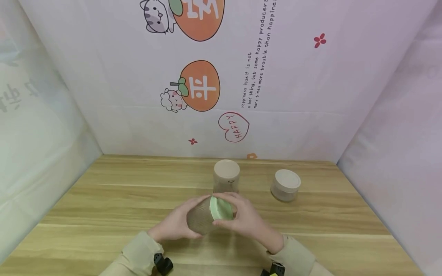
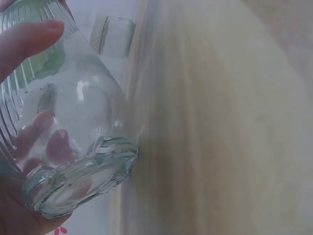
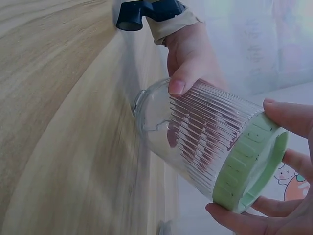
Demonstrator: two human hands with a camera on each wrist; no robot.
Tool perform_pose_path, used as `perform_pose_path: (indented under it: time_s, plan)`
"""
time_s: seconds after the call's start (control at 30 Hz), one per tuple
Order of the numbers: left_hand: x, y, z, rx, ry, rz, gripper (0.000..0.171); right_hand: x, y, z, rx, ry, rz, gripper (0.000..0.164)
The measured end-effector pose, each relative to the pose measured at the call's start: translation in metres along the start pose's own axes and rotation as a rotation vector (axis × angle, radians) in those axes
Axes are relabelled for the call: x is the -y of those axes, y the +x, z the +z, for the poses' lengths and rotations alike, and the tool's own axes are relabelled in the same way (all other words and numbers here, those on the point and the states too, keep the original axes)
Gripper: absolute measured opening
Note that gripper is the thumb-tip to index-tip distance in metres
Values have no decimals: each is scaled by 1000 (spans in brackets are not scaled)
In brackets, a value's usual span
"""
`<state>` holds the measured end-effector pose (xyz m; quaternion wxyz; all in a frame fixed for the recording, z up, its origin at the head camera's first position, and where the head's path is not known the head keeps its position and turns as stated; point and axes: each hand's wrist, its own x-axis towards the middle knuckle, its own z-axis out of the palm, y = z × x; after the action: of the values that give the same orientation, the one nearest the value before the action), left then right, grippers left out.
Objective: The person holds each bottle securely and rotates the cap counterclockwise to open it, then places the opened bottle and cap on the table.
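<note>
A clear glass jar (image 1: pixel 199 219) with ribbed sides and a green lid (image 1: pixel 221 209) is held tilted just above the table, its lid end toward the right. My left hand (image 1: pixel 177 221) grips the jar's body, thumb on the near side and fingers round the far side. Round the rim of the lid, my right hand (image 1: pixel 246 217) holds on with thumb and fingertips. The right wrist view shows the lid (image 3: pixel 249 166) seated on the jar's mouth. In the left wrist view, the thick glass base of the jar (image 2: pixel 85 178) appears close to the wood; the jar looks empty.
Just behind the hands stands a taller clear container with a pale lid (image 1: pixel 226 169), its lower part partly hidden. A short, round, white-lidded tub (image 1: pixel 286 184) sits to the right. The wooden table (image 1: pixel 138 184) is bordered by printed white cloth walls (image 1: pixel 293 115).
</note>
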<state>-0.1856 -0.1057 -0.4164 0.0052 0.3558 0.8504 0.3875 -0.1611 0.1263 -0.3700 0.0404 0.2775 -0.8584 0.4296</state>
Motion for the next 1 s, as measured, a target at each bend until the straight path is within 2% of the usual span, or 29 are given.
perform_pose_path:
  time_s: [0.33, 0.8, 0.9, 1.0]
  plan:
    - [1, 1, -2, 16, 2, 9, 104, -4, -1, 3, 7, 64, 14, 65]
    - [1, 3, -4, 39, -55, -20, 103, -7, -3, 4, 3, 41, -42, 66]
    - [3, 2, -5, 42, -75, -20, 102, -6, -3, 4, 5, 1, -73, 66]
    - [6, 1, -5, 45, -110, -30, 103, -4, -2, 4, -1, -80, -147, 66]
